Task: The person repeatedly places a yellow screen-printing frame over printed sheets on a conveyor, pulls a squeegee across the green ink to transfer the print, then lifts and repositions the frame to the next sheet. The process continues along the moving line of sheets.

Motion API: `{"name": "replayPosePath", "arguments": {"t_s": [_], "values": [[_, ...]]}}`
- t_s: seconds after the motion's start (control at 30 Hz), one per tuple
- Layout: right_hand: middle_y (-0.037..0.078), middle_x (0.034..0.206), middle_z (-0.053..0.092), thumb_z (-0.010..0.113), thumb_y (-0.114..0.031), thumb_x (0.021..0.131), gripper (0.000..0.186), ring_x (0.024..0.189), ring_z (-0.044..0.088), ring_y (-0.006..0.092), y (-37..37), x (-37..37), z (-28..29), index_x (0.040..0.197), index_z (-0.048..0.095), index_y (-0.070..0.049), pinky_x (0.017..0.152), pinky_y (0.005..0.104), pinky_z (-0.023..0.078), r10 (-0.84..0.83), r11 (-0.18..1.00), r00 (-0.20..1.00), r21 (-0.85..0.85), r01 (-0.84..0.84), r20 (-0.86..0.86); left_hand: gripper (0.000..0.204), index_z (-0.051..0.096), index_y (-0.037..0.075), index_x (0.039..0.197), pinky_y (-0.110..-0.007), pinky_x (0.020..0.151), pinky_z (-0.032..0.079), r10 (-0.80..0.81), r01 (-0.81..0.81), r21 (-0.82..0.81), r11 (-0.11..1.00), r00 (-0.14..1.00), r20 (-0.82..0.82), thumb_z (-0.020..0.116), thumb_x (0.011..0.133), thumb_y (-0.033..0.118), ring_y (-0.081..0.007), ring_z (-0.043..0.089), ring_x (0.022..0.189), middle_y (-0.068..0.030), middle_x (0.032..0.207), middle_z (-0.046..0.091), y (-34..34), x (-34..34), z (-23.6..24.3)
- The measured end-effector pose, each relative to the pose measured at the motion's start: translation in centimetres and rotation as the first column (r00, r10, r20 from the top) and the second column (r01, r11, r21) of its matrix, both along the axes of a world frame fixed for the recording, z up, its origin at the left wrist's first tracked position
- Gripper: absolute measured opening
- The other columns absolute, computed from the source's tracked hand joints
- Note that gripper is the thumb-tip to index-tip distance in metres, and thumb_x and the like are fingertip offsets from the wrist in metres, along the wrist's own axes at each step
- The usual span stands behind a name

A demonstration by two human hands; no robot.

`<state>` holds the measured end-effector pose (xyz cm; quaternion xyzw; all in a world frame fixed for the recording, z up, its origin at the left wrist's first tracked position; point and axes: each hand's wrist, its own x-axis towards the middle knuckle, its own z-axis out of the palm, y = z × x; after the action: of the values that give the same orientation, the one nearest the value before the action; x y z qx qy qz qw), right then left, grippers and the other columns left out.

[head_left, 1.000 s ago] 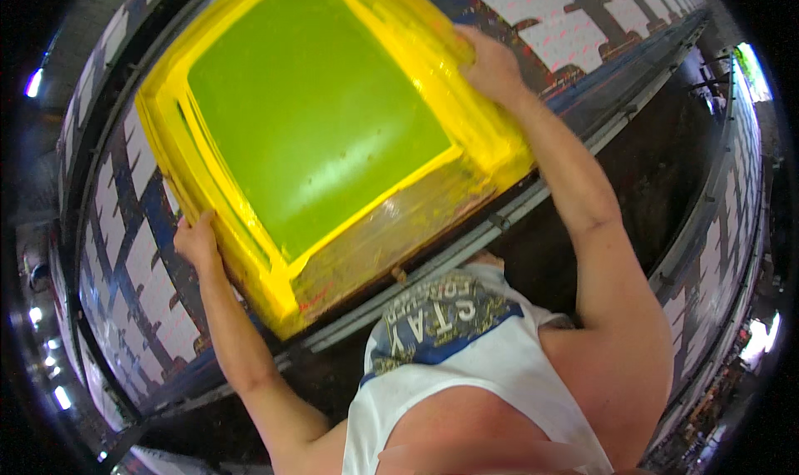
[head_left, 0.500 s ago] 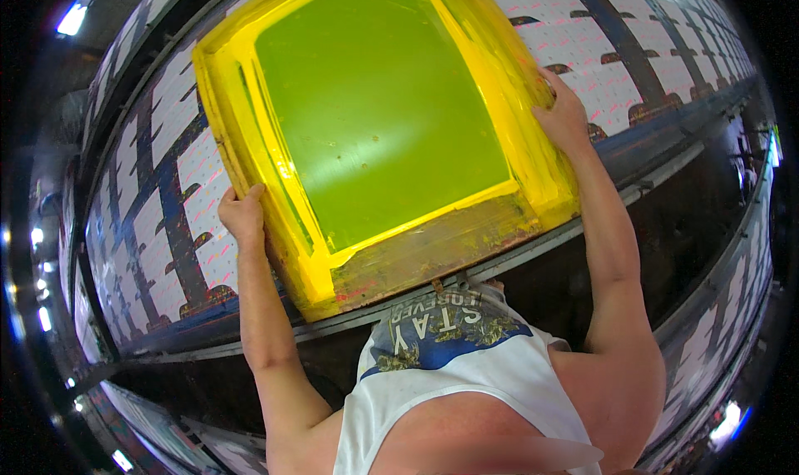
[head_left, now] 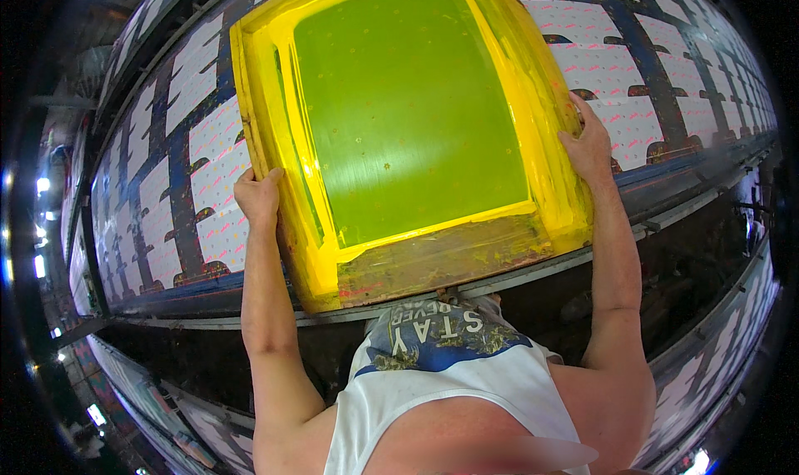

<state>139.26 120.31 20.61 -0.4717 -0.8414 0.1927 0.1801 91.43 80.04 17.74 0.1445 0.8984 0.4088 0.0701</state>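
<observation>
A large screen-printing frame (head_left: 408,117) with a green mesh and yellow ink around its edges lies over the long table in front of me. My left hand (head_left: 258,196) is closed on the frame's left edge, thumb on top. On the opposite edge my right hand (head_left: 589,146) is closed as well, its fingers partly hidden by the frame. The frame's near side rests by the table's front rail (head_left: 366,313), slightly tilted in view. Under and around it lie white printed fabric pieces (head_left: 218,233) with pink marks.
The dark-surfaced table (head_left: 179,217) runs far to the left and right, carrying several rows of white pieces. A metal rail (head_left: 682,213) borders its near edge. Behind me stands another long table (head_left: 707,383) with similar pieces, across a dark aisle.
The frame and both hands appear farther right in view, and the frame looks a little more upright. The surroundings have shifted too, so my head has turned. Both hands keep their hold.
</observation>
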Motion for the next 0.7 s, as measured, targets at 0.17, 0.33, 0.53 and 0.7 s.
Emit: {"name": "replayPosePath", "arguments": {"t_s": [0.17, 0.33, 0.53, 0.7], "values": [[0.021, 0.149, 0.07, 0.081, -0.009, 0.088, 0.083, 0.137, 0.066, 0.0438, 0.5, 0.8, -0.1, 0.166, 0.052, -0.015, 0.116, 0.0524, 0.053, -0.01, 1.0, 1.0, -0.014, 0.01, 0.024, 0.034, 0.084, -0.005, 0.11, -0.036, 0.074, 0.06, 0.015, -0.014, -0.085, 0.996, 1.0, 0.008, 0.087, 0.082, 0.015, -0.0214, 0.076, 0.075, -0.0127, 0.091, 0.083, 1.0, 0.9, -0.7], [0.025, 0.143, 0.072, 0.08, -0.011, 0.092, 0.078, 0.134, 0.066, 0.0462, -0.5, 1.7, 1.4, 0.165, 0.051, -0.009, 0.116, 0.0534, 0.053, 0.05, 0.99, 0.985, 0.121, -0.07, 0.167, 0.035, 0.085, -0.001, 0.107, -0.042, 0.079, 0.062, 0.014, -0.006, -0.218, 0.976, 0.999, 0.035, 0.089, 0.081, 0.022, -0.0283, 0.079, 0.078, -0.0162, 0.09, 0.084, 2.3, 1.6, -2.0], [0.021, 0.145, 0.07, 0.079, -0.005, 0.09, 0.051, 0.134, 0.065, 0.0459, -11.8, 4.5, 5.8, 0.14, 0.072, -0.008, 0.117, 0.0543, 0.052, 0.638, 0.746, 0.769, -0.269, -0.609, 0.028, 0.047, 0.082, 0.0, 0.123, -0.043, 0.089, 0.063, -0.146, 0.133, -0.207, 0.969, 0.988, -0.05, 0.09, 0.084, 0.026, -0.0313, 0.08, 0.093, -0.0183, 0.104, 0.083, 2.6, 2.0, -2.0], [0.017, 0.139, 0.073, 0.081, -0.001, 0.082, 0.05, 0.134, 0.067, 0.0409, -18.9, 4.6, 6.3, 0.131, 0.077, -0.008, 0.114, 0.0524, 0.054, 0.739, 0.673, 0.659, -0.107, -0.732, 0.14, 0.065, 0.072, 0.003, 0.144, -0.043, 0.102, 0.06, -0.214, 0.226, 0.035, 0.973, 0.953, -0.216, 0.087, 0.083, 0.018, -0.0331, 0.077, 0.112, -0.022, 0.128, 0.077, 4.4, 1.8, -3.9]]}}
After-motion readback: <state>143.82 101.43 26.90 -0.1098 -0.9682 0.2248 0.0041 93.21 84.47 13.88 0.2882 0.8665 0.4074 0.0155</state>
